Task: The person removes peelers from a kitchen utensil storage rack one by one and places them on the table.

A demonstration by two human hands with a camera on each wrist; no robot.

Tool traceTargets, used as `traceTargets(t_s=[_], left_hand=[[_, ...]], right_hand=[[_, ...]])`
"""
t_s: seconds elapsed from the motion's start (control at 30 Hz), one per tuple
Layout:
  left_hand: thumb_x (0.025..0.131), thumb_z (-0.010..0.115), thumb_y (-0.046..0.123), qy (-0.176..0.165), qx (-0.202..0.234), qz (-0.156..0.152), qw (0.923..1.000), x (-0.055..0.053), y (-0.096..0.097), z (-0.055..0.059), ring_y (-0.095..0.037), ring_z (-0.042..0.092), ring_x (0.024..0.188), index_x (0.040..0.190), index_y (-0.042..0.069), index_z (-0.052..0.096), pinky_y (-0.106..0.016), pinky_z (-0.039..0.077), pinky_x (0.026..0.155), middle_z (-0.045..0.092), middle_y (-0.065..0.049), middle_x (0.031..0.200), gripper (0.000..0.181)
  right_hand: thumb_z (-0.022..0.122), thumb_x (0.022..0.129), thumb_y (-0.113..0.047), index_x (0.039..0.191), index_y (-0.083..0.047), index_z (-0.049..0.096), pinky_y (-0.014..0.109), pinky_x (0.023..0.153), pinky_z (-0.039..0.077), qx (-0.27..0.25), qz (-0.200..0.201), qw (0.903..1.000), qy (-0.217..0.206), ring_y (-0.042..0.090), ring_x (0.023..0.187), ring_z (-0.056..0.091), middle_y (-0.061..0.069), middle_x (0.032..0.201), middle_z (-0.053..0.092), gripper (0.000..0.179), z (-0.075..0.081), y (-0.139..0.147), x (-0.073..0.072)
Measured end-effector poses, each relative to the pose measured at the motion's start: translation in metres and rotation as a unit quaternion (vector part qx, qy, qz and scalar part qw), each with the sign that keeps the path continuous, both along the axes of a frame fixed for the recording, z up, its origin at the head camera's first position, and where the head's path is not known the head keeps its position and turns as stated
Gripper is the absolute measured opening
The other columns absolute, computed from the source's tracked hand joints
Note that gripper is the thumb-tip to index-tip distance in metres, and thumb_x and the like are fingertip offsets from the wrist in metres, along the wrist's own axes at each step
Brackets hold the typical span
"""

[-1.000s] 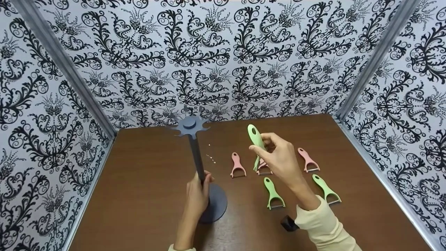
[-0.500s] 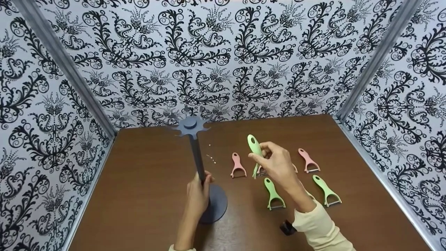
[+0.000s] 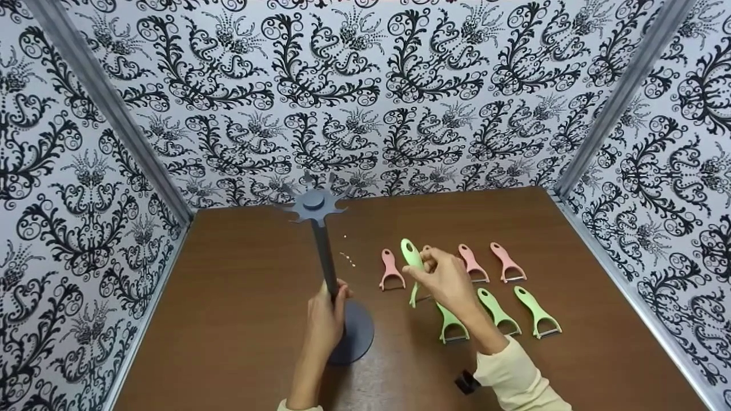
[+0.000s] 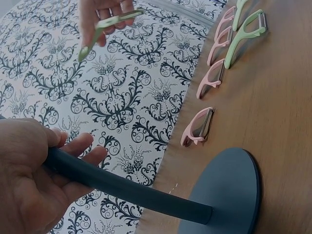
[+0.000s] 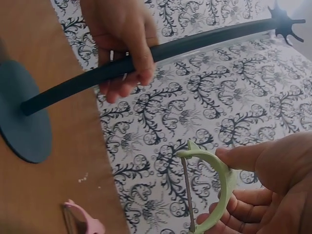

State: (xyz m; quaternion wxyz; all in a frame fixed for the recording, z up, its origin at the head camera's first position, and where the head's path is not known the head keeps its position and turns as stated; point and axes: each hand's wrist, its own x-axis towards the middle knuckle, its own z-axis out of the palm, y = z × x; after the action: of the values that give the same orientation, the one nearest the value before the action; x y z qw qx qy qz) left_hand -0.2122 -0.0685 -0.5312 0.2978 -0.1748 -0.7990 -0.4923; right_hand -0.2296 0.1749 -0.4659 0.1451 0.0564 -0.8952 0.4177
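In the head view, my left hand (image 3: 324,317) grips the dark grey pole of an upright stand (image 3: 323,251). The stand has a round base and a ring of hooks on top. My right hand (image 3: 448,281) pinches a light green Y-shaped peeler (image 3: 411,254) between thumb and fingers, handle end up and blade end down, right of the pole. The right wrist view shows the thumb and fingers at the peeler's curved head (image 5: 227,183), its metal blade facing the stand. Part of a pink peeler behind my right hand is hidden.
Pink peelers (image 3: 390,269) lie in a row on the brown table (image 3: 245,297). Nearer me lie green peelers (image 3: 498,313). Small white bits (image 3: 348,259) are scattered right of the pole. Patterned walls (image 3: 342,114) enclose the table's back and sides.
My right hand has come down and slightly left with the green peeler, nearer the table in the head view. Another green peeler and a pink one now show beside my right arm. My left hand stays put.
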Motion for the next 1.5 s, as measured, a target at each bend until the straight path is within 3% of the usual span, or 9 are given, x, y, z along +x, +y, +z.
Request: traceTargets(t_s=[0.3, 0.57, 0.97, 1.17, 1.3, 1.5], left_hand=[[0.101, 0.063, -0.001, -0.03, -0.001, 0.01, 0.9995, 0.0, 0.0, 0.0, -0.026, 0.073, 0.078, 0.097, 0.003, 0.062, -0.045, 0.055, 0.072, 0.074, -0.008, 0.082, 0.006], [0.101, 0.063, -0.001, -0.038, 0.004, 0.01, 0.9992, 0.0, 0.0, -0.001, -0.026, 0.072, 0.077, 0.098, 0.003, 0.062, -0.045, 0.055, 0.071, 0.074, -0.008, 0.082, 0.005], [0.097, 0.065, -0.006, 0.001, -0.001, 0.008, 1.0, 0.0, 0.001, -0.001, -0.023, 0.072, 0.074, 0.097, -0.001, 0.062, -0.041, 0.055, 0.065, 0.073, -0.006, 0.08, 0.006], [0.099, 0.064, -0.004, -0.008, 0.003, 0.007, 0.9999, 0.0, 0.001, -0.001, -0.023, 0.072, 0.074, 0.097, -0.001, 0.062, -0.04, 0.055, 0.066, 0.072, -0.005, 0.08, 0.005], [0.099, 0.064, -0.003, -0.011, 0.005, 0.008, 0.9999, 0.0, 0.002, -0.002, -0.022, 0.071, 0.074, 0.096, 0.0, 0.062, -0.039, 0.055, 0.066, 0.072, -0.004, 0.081, 0.005], [0.098, 0.065, -0.004, -0.003, 0.005, 0.01, 0.9999, 0.0, 0.002, -0.002, -0.023, 0.071, 0.072, 0.095, 0.001, 0.062, -0.039, 0.054, 0.064, 0.072, -0.004, 0.08, 0.007]], right_hand=[[0.088, 0.084, -0.032, 0.094, -0.012, 0.075, 0.03, 0.054, 0.039, 0.038, -0.002, 0.9985, -0.04, 0.009, 0.058, 0.05, -0.007, 0.068, 0.059, 0.026, -0.022, -0.006, 0.003], [0.088, 0.083, -0.032, 0.091, -0.01, 0.074, 0.032, 0.054, 0.04, 0.05, -0.013, 0.9978, -0.042, 0.011, 0.059, 0.05, -0.006, 0.069, 0.058, 0.027, -0.039, -0.009, 0.001], [0.086, 0.083, -0.038, 0.092, -0.01, 0.075, 0.036, 0.056, 0.044, 0.092, -0.024, 0.9927, -0.075, 0.012, 0.062, 0.053, -0.008, 0.069, 0.058, 0.032, -0.061, -0.011, 0.002], [0.086, 0.083, -0.038, 0.091, -0.009, 0.075, 0.036, 0.055, 0.044, 0.115, -0.018, 0.9904, -0.074, 0.013, 0.06, 0.05, -0.009, 0.064, 0.053, 0.032, -0.073, -0.016, 0.004], [0.087, 0.081, -0.036, 0.087, -0.01, 0.074, 0.038, 0.057, 0.044, 0.129, -0.021, 0.9897, -0.058, 0.013, 0.059, 0.049, -0.009, 0.062, 0.052, 0.03, -0.079, -0.02, 0.004], [0.088, 0.081, -0.034, 0.072, -0.015, 0.063, 0.033, 0.05, 0.037, 0.127, -0.015, 0.9891, -0.072, 0.012, 0.057, 0.045, -0.009, 0.059, 0.046, 0.032, -0.086, -0.027, 0.006]])
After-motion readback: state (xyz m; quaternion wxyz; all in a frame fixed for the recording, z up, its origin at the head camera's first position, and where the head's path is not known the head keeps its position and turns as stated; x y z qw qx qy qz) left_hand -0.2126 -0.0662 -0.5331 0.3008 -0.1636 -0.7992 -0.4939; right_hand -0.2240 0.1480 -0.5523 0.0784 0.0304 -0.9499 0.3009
